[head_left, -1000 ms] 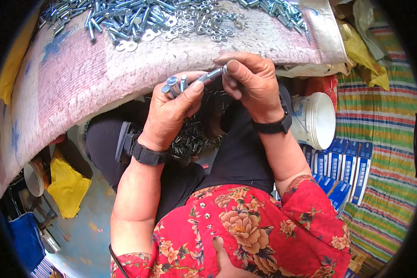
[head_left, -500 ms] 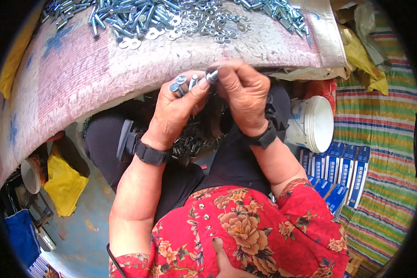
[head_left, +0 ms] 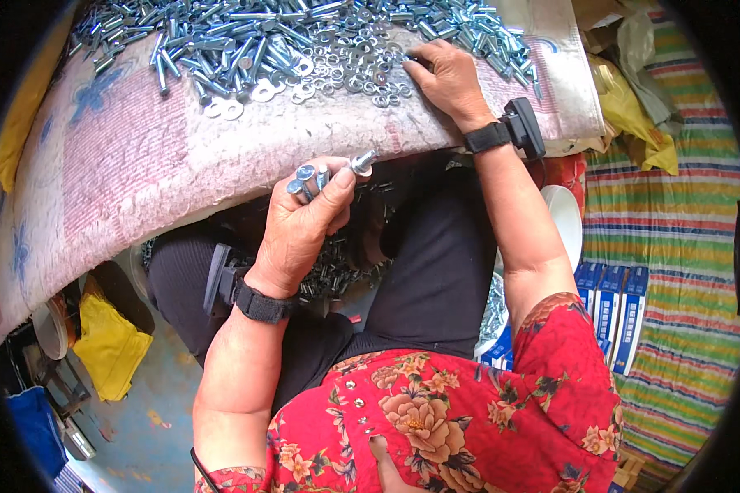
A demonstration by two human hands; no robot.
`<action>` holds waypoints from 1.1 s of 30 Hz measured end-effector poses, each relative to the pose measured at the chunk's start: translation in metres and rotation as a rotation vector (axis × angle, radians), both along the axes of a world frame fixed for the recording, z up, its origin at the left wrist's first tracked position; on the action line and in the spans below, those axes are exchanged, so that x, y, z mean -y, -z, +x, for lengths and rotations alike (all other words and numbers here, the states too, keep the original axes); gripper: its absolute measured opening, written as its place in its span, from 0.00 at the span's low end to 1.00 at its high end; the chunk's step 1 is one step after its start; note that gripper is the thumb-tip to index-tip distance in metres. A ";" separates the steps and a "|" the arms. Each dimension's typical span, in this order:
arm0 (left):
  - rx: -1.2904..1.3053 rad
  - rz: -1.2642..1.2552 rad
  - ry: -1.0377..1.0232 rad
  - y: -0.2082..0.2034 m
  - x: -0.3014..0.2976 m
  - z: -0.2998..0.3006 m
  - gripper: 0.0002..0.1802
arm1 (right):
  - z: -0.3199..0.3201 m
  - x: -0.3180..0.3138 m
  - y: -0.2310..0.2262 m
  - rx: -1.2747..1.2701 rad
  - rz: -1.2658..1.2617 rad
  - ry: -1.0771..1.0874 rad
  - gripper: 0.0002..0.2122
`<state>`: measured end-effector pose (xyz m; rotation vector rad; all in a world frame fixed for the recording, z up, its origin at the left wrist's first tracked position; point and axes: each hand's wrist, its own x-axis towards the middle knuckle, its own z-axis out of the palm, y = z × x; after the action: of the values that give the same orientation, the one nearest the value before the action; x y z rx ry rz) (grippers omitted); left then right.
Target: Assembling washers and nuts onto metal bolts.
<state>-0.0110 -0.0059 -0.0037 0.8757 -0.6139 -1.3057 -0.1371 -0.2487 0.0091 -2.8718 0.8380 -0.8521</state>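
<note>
Head view: left hand (head_left: 300, 230) holds bolts (head_left: 306, 172), best firmly; right hand (head_left: 450, 82) narrow, contents unclear, washers (head_left: 355, 83) at its nine o'clock.

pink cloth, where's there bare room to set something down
Bare cloth lies between the bolts and washers and the near edge, beyond the left hand. Crowded: the far side, and left of the right hand.

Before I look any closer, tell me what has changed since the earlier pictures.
The right-hand grip has come away from the foremost bolt and moved forward and somewhat right, to the edge of the washers on the cloth. The left-hand grip stays roughly in place, still holding that bolt and the others.
</note>
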 end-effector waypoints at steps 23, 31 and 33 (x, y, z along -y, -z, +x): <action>-0.046 -0.059 0.058 0.001 -0.010 0.008 0.10 | -0.001 -0.136 -0.059 0.157 0.499 -0.511 0.11; 0.052 -0.053 0.012 -0.001 -0.016 0.012 0.09 | 0.006 -0.146 -0.053 0.144 0.536 -0.327 0.11; 0.111 -0.059 -0.021 -0.001 -0.017 0.010 0.09 | 0.009 -0.148 -0.051 0.127 0.402 -0.324 0.12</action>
<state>-0.0009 0.0116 -0.0023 0.9080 -0.7255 -1.2202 -0.1280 -0.1008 0.0602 -2.4761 0.4492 -0.7212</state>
